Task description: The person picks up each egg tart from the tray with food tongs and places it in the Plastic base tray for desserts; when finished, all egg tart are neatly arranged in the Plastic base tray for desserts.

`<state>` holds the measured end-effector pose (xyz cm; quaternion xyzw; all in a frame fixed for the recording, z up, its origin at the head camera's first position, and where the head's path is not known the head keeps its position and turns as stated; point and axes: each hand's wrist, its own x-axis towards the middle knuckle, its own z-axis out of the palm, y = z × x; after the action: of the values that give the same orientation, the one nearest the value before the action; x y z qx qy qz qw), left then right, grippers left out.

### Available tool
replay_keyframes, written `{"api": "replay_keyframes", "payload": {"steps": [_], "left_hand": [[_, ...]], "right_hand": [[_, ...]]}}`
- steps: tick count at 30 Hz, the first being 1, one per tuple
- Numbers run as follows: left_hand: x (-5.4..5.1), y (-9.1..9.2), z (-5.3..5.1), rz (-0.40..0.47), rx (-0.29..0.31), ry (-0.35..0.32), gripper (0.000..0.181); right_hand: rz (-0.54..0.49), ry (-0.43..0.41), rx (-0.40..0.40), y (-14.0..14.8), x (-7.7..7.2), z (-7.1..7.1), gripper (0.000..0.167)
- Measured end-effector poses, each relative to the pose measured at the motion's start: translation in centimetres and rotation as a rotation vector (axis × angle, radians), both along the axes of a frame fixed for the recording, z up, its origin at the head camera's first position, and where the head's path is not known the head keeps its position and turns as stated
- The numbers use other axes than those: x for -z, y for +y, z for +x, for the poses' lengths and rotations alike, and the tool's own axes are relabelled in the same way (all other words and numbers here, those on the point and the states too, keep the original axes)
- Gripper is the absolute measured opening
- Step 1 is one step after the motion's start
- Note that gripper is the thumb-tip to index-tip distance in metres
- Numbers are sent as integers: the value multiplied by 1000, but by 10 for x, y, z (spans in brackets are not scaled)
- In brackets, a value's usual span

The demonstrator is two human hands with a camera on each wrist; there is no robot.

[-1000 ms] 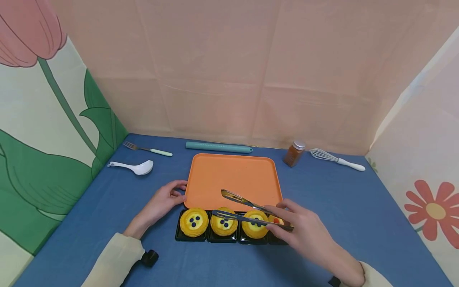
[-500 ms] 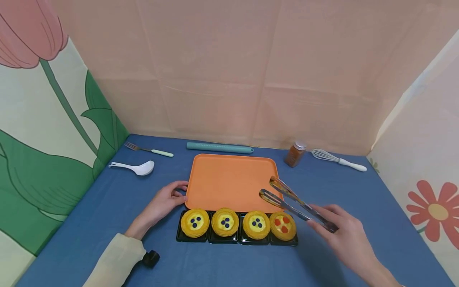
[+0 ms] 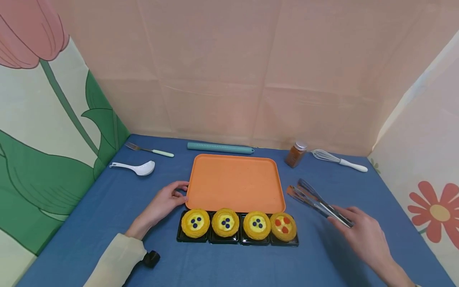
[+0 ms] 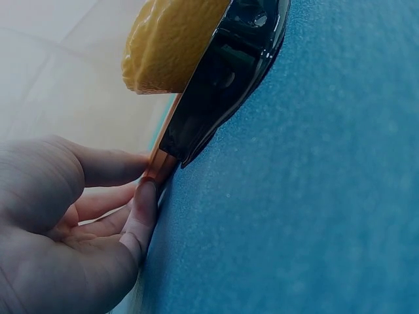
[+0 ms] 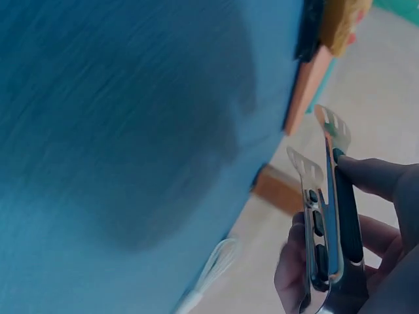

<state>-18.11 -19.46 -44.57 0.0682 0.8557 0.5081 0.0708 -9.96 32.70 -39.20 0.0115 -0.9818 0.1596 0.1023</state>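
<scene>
My left hand [image 3: 167, 202] pinches the left edge of an orange tray [image 3: 234, 183], thumb and forefinger on its rim [image 4: 157, 167] in the left wrist view. My right hand [image 3: 363, 237] grips metal tongs [image 3: 320, 203] off the tray's right side, with nothing between the tips, which sit slightly apart in the right wrist view. Along the tray's near edge lies a row of black plastic holders [image 3: 213, 241]. In it sit three egg tarts with dark blue dots, such as the leftmost tart [image 3: 195, 231], and one tart [image 3: 283, 234] with orange-red pieces at the right end.
Behind the tray lies a teal rolling pin [image 3: 220, 148]. A fork [image 3: 157, 152] and a white ladle [image 3: 143, 169] are at the back left. A brown-filled jar [image 3: 295, 155] and a whisk [image 3: 338, 160] are at the back right, before the wall.
My right hand has moved the tongs rightward, from over the tarts to beside the tray, uncovering the right-end tart. The tongs have narrowed. My left hand stays at the tray edge.
</scene>
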Motion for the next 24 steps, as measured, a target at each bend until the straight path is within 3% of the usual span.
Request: {"api": "replay_keyframes", "payload": {"steps": [4,24], "left_hand": [[0,-1,0,0,1,3,48],[3,0,-1,-22,-3,-6,48]], "right_hand": [[9,6,2,7,7,-5,43],[43,-162,40,24,23,-11,48]]}}
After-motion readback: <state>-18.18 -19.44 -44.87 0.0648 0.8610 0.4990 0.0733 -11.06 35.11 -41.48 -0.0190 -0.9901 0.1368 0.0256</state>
